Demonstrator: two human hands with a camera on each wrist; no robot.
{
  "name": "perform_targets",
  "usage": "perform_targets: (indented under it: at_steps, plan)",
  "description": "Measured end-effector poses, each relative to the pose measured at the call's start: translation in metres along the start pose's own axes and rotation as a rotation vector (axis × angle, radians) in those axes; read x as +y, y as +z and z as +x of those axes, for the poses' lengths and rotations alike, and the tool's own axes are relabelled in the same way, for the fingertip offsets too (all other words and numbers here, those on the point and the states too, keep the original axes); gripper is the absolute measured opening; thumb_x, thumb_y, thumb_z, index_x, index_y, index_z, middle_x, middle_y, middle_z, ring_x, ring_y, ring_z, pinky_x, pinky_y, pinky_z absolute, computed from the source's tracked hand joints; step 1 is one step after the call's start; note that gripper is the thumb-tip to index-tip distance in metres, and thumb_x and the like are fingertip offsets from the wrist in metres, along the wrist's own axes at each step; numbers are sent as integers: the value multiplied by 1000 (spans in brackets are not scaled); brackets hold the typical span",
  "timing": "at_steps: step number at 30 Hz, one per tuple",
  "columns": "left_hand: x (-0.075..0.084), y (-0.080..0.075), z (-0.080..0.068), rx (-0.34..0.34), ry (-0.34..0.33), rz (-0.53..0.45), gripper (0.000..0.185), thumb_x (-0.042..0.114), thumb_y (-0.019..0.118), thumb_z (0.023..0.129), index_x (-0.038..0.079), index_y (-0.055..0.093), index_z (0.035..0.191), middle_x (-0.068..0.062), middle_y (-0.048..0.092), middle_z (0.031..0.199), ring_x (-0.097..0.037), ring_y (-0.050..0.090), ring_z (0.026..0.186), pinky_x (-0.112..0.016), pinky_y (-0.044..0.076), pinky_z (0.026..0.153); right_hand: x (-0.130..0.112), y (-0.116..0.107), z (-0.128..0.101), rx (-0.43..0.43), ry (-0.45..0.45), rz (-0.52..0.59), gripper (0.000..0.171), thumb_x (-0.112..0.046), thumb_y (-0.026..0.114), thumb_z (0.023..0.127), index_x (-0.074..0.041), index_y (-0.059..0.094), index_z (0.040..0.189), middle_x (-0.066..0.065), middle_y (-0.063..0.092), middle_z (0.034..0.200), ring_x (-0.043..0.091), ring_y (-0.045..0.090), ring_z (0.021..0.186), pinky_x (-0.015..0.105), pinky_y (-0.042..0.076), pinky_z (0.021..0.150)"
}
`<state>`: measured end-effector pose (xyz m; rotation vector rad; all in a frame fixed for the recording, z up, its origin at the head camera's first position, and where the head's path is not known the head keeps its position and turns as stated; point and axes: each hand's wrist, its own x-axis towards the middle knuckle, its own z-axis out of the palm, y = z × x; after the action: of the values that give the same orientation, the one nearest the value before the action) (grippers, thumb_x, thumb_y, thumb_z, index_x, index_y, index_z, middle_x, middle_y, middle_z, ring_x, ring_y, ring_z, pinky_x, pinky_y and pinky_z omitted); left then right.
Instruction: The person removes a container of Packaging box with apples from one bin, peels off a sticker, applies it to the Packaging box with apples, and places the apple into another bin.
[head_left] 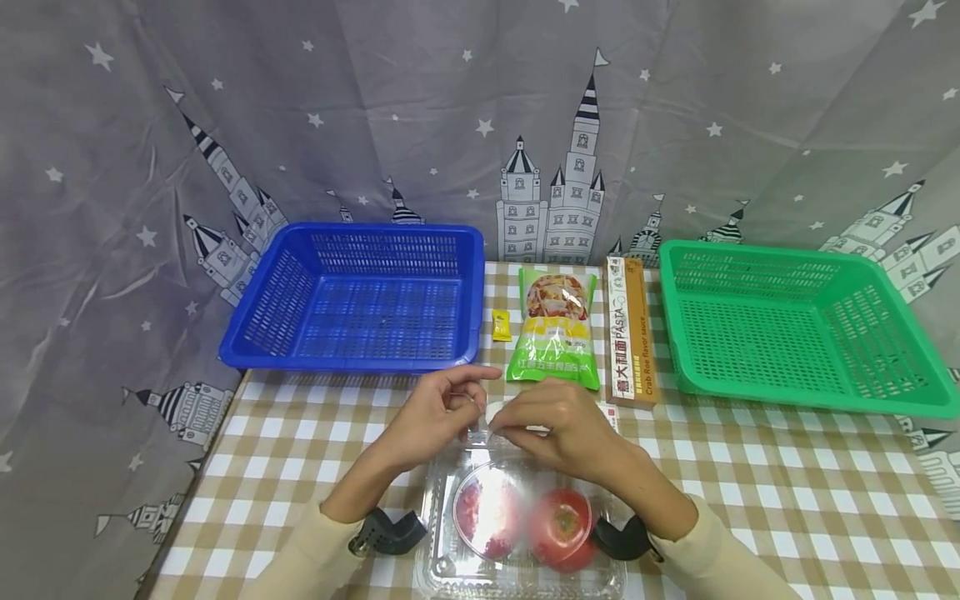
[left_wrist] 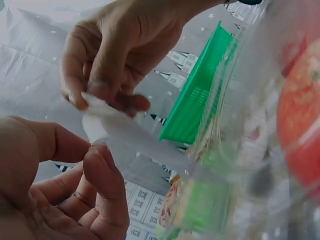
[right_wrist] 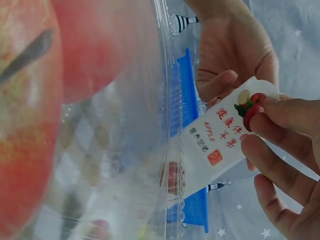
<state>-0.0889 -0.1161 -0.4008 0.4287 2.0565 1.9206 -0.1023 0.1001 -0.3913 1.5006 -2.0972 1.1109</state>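
Label pinched by both hands, its far end hidden behind fingers.

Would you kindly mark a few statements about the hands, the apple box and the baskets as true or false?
1. The right hand pinches the white label of the clear apple box. True.
2. The blue basket holds a tomato. False: nothing shows inside it.
3. The label reads APPLE. True.
4. The pasta box lies inside the green basket. False: it lies on the table beside it.
5. The left hand rests flat on the table. False: it is raised at the label.
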Motion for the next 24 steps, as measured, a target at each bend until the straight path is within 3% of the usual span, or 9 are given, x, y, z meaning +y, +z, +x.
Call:
perform_targets:
  at_steps: [9, 20, 24]
  plan:
    - [-11, -10, 0, 46, -46, 85, 46, -13, 53, 83, -6, 57, 128, -11, 58, 85, -16, 52, 60, -24, 47, 50, -1, -7, -7, 54, 52, 86, 13, -4, 75, 81, -9, 76, 93, -1, 72, 91, 10, 67, 84, 24, 53, 79]
    - [-30, -27, -6, 92, -10, 409, 38, -10, 56, 82, -3, 64, 119, -1, 57, 82, -17, 56, 69, -26, 49, 58, -5, -14, -20, 134, 79, 155, 19, 2, 74, 80, -10, 75, 95, -1, 70, 89, 12, 65, 79, 21, 51, 73]
    - [-38, -30, -6, 137, 8, 555, 34, -8, 56, 84, 0, 67, 115, 0, 55, 81, -15, 53, 70, -28, 47, 61, -7, -16, -24, 148, 80, 162, 18, 2, 74, 80, -9, 74, 95, 0, 70, 87, 12, 64, 77, 19, 51, 70]
